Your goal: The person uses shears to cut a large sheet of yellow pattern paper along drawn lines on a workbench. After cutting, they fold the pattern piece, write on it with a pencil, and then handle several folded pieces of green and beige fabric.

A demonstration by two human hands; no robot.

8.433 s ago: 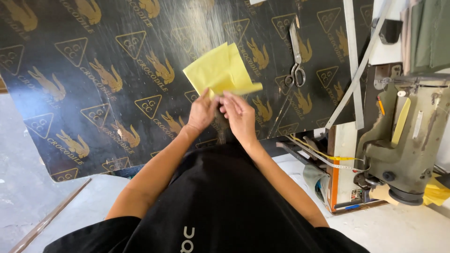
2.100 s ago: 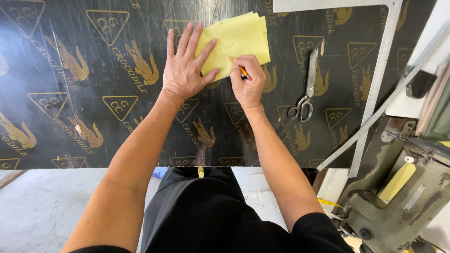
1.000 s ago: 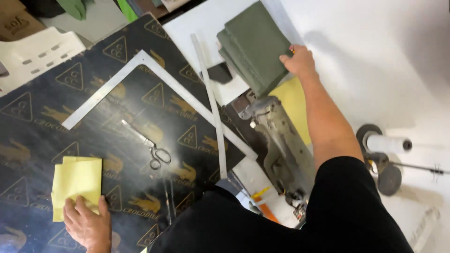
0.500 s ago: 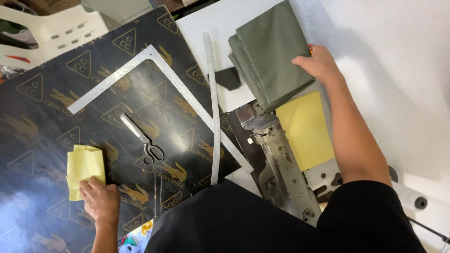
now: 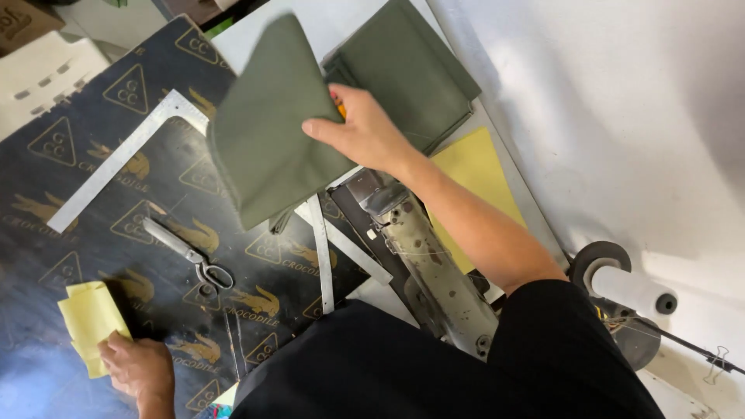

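2 hands busy, well apart. Left hand (image 5: 140, 368) sits at the near left edge of the counter (image 5: 46, 155), fingers curled down, pinning the yellow paper (image 5: 89, 322), which pokes out to its far left. Scissors (image 5: 190, 256) lie just right of that, then the metal square (image 5: 124, 159) further off. Right hand (image 5: 361, 132) is closed on the olive fabric piece (image 5: 268, 132), lifted and blurred, draping to the hand's left; the folded olive stack (image 5: 411, 66) lies just beyond, right of it. Judgement: keep the pinch firm near the edge and lift clear of the sewing machine (image 5: 423, 264) to avoid snagging.
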